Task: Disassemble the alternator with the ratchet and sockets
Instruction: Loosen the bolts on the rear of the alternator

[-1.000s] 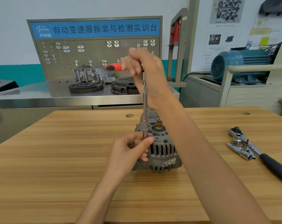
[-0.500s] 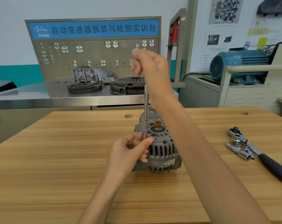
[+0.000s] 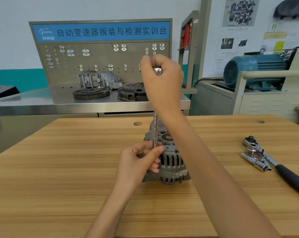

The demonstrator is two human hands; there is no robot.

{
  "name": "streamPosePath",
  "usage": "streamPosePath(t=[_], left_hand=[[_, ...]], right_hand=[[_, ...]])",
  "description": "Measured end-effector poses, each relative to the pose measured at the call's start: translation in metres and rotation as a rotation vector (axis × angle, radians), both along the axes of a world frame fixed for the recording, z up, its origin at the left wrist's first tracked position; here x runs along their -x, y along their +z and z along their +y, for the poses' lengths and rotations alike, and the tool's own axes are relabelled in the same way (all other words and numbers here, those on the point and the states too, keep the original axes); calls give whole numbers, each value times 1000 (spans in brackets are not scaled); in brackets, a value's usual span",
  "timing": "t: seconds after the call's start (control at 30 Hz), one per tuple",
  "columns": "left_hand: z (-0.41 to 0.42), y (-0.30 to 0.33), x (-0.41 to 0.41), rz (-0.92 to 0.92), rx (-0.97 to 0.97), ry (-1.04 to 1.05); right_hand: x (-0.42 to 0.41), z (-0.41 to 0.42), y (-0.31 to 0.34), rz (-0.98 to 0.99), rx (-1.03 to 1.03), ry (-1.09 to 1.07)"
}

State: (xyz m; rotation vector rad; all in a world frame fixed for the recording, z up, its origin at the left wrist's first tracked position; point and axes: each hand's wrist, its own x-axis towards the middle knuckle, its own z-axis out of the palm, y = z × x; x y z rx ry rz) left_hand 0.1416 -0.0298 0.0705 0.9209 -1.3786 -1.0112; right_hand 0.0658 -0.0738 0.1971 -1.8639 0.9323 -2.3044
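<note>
**Caller:** Head view, and the right hand (image 3: 162,73) is up top, fingers curled round the shiny head of the ratchet (image 3: 157,70). Handle's buried in the fist, can't see it.

**Partner:** And straight below that hand?

**Caller:** The extension bar (image 3: 155,133) drops nearly plumb from the fist to the alternator (image 3: 169,162). That long axis is the whole story: vertical, top end in the right hand, bottom end at the housing.

**Partner:** Left hand?

**Caller:** The left hand (image 3: 138,162) is the nearer one to the fastener, pinching the bar's lower end between thumb and fingers, steadying it against the casing. Socket tip is hidden behind those fingers.

**Partner:** So any swing goes round that upright line.

**Caller:** My read too, with the left keeping it from tipping. Out past the right forearm, well apart on the wooden table (image 3: 59,169), lie a spare ratchet (image 3: 272,162) and loose sockets (image 3: 255,162).
</note>
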Motion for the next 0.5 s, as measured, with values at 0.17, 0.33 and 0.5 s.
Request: streamPosePath(t=[0.17, 0.33, 0.5], left_hand=[[3, 1, -2, -5, 8, -31], [0, -1, 0, -1, -1, 13], [-1, -3, 1, 19, 0, 25]], right_hand=[[10, 1, 8, -61, -268, 863], [3, -1, 2, -77, -141, 475], [-5, 1, -9, 102, 195, -506]])
